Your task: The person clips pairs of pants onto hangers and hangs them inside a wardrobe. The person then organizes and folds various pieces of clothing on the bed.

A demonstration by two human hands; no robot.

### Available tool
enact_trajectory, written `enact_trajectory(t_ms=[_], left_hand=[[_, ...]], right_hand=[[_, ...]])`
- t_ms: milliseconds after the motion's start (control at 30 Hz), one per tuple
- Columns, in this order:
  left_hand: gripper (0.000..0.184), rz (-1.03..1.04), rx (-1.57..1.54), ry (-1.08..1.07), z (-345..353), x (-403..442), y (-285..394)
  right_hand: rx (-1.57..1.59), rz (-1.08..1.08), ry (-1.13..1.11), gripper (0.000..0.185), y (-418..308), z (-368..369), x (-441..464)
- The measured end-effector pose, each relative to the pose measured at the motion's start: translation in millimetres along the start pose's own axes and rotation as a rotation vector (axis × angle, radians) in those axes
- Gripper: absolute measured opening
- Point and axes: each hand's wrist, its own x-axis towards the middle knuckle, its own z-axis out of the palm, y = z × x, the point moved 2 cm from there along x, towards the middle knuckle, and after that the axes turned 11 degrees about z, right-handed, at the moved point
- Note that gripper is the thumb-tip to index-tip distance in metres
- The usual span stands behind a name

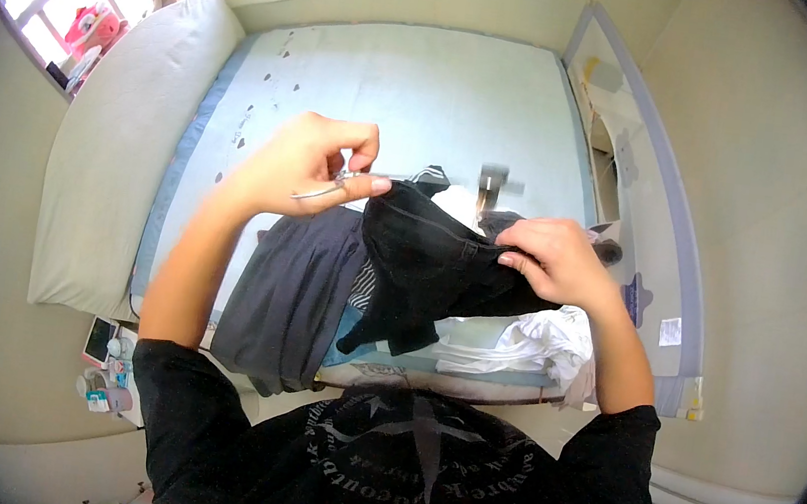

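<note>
Black garment (pixel 423 254) hangs between my two hands above the bed's near edge. My left hand (pixel 318 169) is closed, pinching the garment's upper left edge together with a thin metal hanger (pixel 318 192). Fingers of my right hand (pixel 554 258) are closed on the garment's upper right edge. Below and to the left, a dark grey garment (pixel 288 288) lies over the bed edge. White clothing (pixel 543 348) lies below my right hand. Striped cloth (pixel 363 285) shows partly behind the black garment.
The bed (pixel 375 77) has a light blue sheet. A long pale cushion (pixel 130 138) lines its left side, and a mesh rail (pixel 634 180) its right. A blurred dark object (pixel 492 187) is beyond the garment. Small items (pixel 110 382) stand at the lower left.
</note>
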Motion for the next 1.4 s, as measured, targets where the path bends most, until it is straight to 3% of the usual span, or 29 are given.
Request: enact_trajectory(t_ms=[67, 100, 167, 233, 267, 333, 367, 400, 467, 600, 633, 767, 933, 1033, 1233, 1400], left_hand=[[0.032, -0.055, -0.229, 0.199, 21, -1, -18], [0.020, 0.021, -0.263, 0.286, 32, 0, -28], [0.015, -0.134, -0.447, 0.328, 37, 13, -3], [0.032, -0.174, -0.598, 0.319, 45, 28, 15], [0.034, -0.259, -0.504, 0.284, 48, 34, 24], [0.033, 0.023, -0.324, 0.369, 77, 45, 24], [0.030, 0.131, -0.092, 0.304, 84, 48, 27], [0.025, 0.031, -0.159, 0.156, 81, 51, 43], [0.020, -0.037, -0.058, 0.157, 104, 49, 46], [0.043, -0.050, -0.090, 0.039, 116, 48, 27], [0.062, -0.067, -0.144, 0.016, 121, 48, 19], [0.072, -0.120, -0.097, 0.004, 135, 43, 12], [0.071, -0.200, -0.227, -0.085, 131, 41, 7], [0.067, -0.176, -0.243, -0.090, 133, 40, 6], [0.059, -0.140, -0.258, -0.068, 134, 39, 4], [0.054, -0.222, -0.291, -0.072, 138, 35, -3]], right_hand=[[-0.040, 0.006, 0.040, 0.011, -2, 2, 1], [-0.071, 0.008, 0.057, 0.012, -5, 2, 3], [-0.120, -0.008, 0.109, 0.012, -10, 5, 6], [-0.157, -0.040, 0.178, 0.014, -15, 11, 12], [-0.147, -0.052, 0.185, 0.014, -17, 14, 14], [-0.126, -0.075, 0.202, 0.015, -21, 20, 17], [-0.149, -0.076, 0.224, 0.016, -23, 21, 18], [-0.140, -0.069, 0.256, 0.017, -22, 23, 19], [-0.125, -0.057, 0.324, 0.018, -13, 29, 19], [-0.081, -0.047, 0.340, 0.015, -6, 39, 14], [-0.050, -0.002, 0.295, 0.018, -9, 35, 12], [0.025, 0.023, 0.293, 0.029, -1, 45, 8], [0.175, 0.169, 0.227, 0.040, -10, 40, 5], [0.192, 0.109, 0.202, 0.045, -1, 46, 4], [0.256, 0.044, 0.048, 0.045, 1, 49, -1], [0.310, 0.189, 0.009, 0.043, -1, 40, -9]])
